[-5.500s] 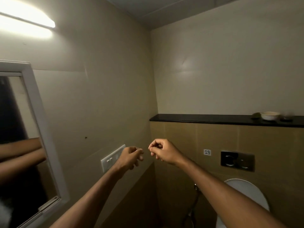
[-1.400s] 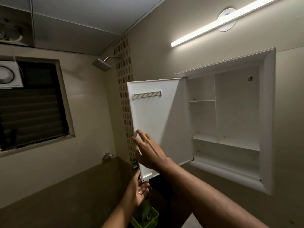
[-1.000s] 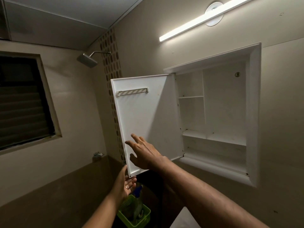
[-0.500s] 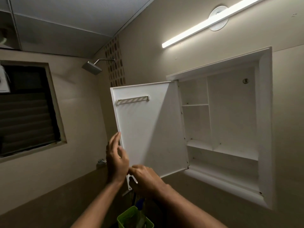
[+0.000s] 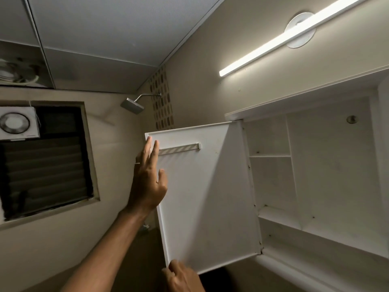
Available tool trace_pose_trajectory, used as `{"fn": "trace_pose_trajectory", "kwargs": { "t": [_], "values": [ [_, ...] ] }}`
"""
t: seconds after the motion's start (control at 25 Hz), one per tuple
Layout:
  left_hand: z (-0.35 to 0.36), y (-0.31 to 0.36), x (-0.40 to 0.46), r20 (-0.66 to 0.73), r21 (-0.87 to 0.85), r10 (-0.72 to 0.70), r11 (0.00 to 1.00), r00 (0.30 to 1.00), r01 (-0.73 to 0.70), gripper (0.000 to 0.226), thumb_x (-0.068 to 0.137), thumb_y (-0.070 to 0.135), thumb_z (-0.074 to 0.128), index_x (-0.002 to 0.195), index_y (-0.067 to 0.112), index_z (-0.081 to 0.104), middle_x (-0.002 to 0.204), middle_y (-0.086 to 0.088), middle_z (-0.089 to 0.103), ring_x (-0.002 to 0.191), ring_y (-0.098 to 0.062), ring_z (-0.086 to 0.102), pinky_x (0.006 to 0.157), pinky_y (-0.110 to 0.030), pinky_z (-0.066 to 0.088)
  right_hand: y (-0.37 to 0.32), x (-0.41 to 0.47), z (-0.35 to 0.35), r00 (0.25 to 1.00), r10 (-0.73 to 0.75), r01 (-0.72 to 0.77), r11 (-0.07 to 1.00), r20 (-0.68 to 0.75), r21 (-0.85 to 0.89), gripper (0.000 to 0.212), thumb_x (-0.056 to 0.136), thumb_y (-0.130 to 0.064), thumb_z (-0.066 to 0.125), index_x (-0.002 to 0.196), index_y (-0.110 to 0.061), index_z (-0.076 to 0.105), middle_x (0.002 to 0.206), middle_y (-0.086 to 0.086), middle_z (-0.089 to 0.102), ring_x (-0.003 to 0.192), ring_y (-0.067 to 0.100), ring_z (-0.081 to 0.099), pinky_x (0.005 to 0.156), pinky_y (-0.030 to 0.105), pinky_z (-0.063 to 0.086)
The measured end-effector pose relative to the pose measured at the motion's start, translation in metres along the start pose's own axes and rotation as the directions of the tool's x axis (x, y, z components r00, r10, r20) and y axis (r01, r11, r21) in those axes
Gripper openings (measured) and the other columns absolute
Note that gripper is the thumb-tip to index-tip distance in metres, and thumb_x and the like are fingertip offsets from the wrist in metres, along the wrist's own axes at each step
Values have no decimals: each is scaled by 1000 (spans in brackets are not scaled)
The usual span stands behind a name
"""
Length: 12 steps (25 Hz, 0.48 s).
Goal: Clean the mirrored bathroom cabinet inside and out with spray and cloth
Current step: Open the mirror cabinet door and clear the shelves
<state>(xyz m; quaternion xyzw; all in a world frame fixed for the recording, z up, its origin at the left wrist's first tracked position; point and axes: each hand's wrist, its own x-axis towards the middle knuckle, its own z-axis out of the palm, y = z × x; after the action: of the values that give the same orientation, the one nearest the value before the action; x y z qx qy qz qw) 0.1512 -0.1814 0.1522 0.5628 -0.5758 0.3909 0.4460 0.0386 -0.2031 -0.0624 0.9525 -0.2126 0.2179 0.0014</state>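
Two hands meet one flat, smooth white cabinet door (image 5: pixel 206 199), swung open leftward from its recessed cabinet (image 5: pixel 328 175): left hand (image 5: pixel 148 182) flat, fingers straight along its outer edge; right hand (image 5: pixel 182 277) pinching its bottom corner. One ribbed rail (image 5: pixel 179 149) crosses the door.

We see only part of our right hand (image 5: pixel 183 278), cut by the bottom edge. Beyond both hands, the cabinet (image 5: pixel 328 186) runs off the right edge, and the door (image 5: pixel 206 197) hides its own mirrored face.
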Motion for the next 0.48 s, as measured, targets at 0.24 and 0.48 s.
{"fn": "trace_pose_trajectory", "kwargs": {
  "t": [0.24, 0.48],
  "values": [
    [11, -15, 27, -122, 66, -1, 998, 992, 9, 39, 92, 13, 52, 127, 9, 69, 153, -8, 46, 147, -24, 34, 117, -38, 36, 3, 3, 19, 983, 151, -125, 967, -107, 220, 23, 70, -35, 52, 50, -22, 50, 50, -2, 38, 39, 12, 42, 51, 24, 19],
    [14, -14, 32, -202, 75, -2, 997, 979, 17, 32, 91, 16, 49, 109, 11, 75, 146, -5, 53, 136, -22, 45, 106, -15, 34, 27, 11, 53, 931, 131, -134, 991, -339, 16, 30, 61, -49, 71, 52, -27, 52, 56, -9, 45, 46, 7, 48, 42, 18, 39]
  ]
}}
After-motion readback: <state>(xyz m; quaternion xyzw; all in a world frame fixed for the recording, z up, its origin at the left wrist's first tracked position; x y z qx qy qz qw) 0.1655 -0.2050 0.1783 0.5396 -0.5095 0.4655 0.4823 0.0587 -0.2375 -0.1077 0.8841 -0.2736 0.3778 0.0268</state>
